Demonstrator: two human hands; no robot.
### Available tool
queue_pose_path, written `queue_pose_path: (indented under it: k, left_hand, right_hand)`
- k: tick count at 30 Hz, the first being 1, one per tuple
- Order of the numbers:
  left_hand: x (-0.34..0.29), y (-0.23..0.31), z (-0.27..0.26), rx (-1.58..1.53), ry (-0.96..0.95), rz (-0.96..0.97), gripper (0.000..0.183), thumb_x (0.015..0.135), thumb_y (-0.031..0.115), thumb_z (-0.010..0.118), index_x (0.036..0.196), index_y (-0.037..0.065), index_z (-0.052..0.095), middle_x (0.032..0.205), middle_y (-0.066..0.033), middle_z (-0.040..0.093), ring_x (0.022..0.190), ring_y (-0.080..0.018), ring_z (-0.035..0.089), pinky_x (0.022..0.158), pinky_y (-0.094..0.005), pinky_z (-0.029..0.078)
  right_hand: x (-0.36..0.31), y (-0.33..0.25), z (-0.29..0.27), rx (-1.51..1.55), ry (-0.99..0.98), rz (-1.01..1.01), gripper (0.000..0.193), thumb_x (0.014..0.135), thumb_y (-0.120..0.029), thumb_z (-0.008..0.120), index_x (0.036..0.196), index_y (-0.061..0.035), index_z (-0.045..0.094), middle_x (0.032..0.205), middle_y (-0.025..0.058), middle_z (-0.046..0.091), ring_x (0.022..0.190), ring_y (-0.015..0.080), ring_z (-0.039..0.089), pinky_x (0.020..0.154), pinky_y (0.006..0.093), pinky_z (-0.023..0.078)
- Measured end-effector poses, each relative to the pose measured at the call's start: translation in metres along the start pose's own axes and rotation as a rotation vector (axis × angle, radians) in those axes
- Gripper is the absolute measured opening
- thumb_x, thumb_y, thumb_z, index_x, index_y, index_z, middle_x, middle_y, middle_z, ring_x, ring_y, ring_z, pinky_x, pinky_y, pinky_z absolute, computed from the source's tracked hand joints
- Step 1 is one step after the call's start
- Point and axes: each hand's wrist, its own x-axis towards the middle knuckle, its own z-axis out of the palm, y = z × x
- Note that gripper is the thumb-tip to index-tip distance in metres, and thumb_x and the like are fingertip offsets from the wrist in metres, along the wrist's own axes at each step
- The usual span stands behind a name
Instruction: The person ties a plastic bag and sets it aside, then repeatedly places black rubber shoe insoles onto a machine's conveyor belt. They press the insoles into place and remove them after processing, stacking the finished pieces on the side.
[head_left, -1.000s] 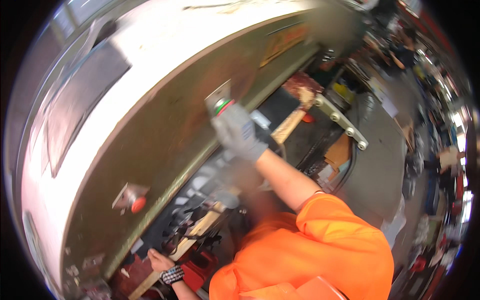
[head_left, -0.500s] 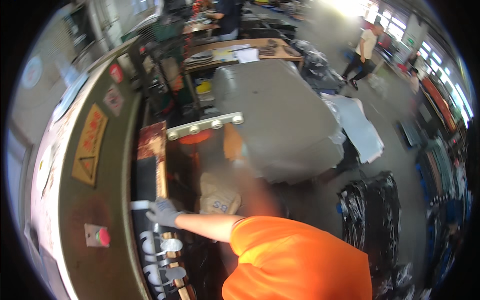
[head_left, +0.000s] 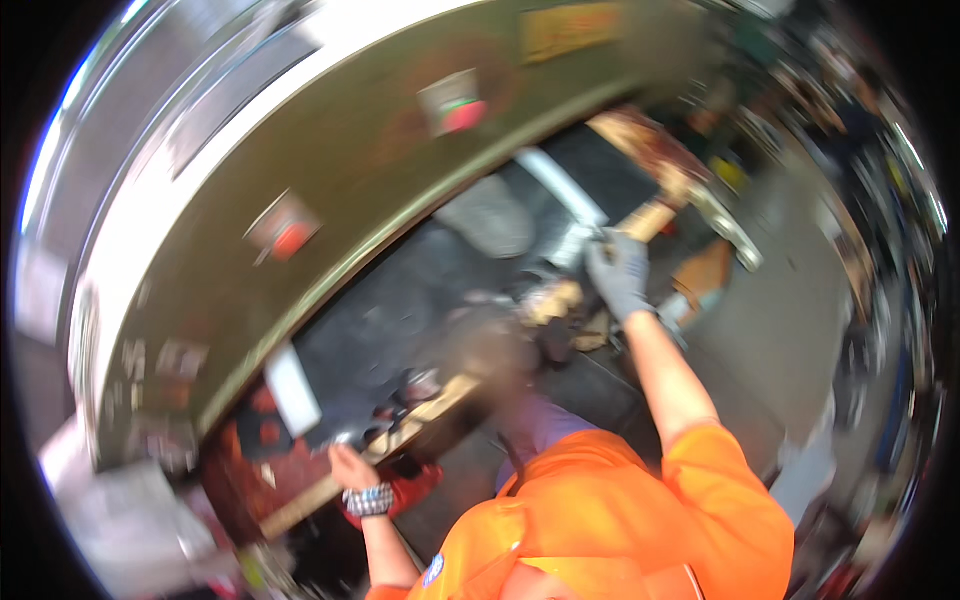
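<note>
My right hand (head_left: 620, 275), in a grey glove, has its fingers curled at the near end of a white strip (head_left: 562, 185) on the black work surface (head_left: 380, 300). My left hand (head_left: 352, 468) is bare, with a beaded bracelet (head_left: 368, 500) at the wrist. Its fingers look closed at the near edge, close to a second white strip (head_left: 292, 390); blur hides what they hold. Between the hands, a grey sole-shaped piece (head_left: 488, 217) lies toward the back. Small shiny and dark pieces along the front edge are smeared by motion.
A green machine beam (head_left: 370, 170) runs behind the surface, with two red buttons (head_left: 463, 115) on its face. Wooden edging (head_left: 425, 415) borders the front. A white bar (head_left: 735, 232) juts out at the right. White plastic-like material (head_left: 150, 525) lies at the lower left.
The view has swung round to face the machine and is blurred. My left hand and the second white strip have come into view. My gloved right hand stays at its strip's end.
</note>
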Motion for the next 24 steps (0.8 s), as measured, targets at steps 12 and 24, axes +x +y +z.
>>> queue_pose_path:
  k: [12,24]
  left_hand:
    - [-0.04,0.068,-0.046,-0.265,0.259,-0.393,0.024,0.101,0.01,0.054,0.122,0.0,0.059,0.083,-0.0007,0.057,0.073,-0.0096,0.051,0.07,-0.0253,0.044]
    - [0.097,0.408,-0.012,-2.136,-1.213,0.465,0.019,0.099,0.015,0.047,0.1,0.003,0.061,0.09,-0.018,0.064,0.075,-0.0312,0.06,0.071,-0.0411,0.048]
  right_hand:
    - [-0.032,-0.068,0.033,-0.053,-0.343,-0.236,0.079,0.064,-0.042,0.083,0.133,-0.013,0.056,0.131,0.0212,0.053,0.119,0.0401,0.049,0.103,0.0508,0.04]
    - [0.042,0.044,-0.009,0.552,-0.413,0.258,0.066,0.079,-0.018,0.08,0.134,0.0071,0.054,0.123,0.0162,0.064,0.109,0.0208,0.061,0.095,0.0319,0.048]
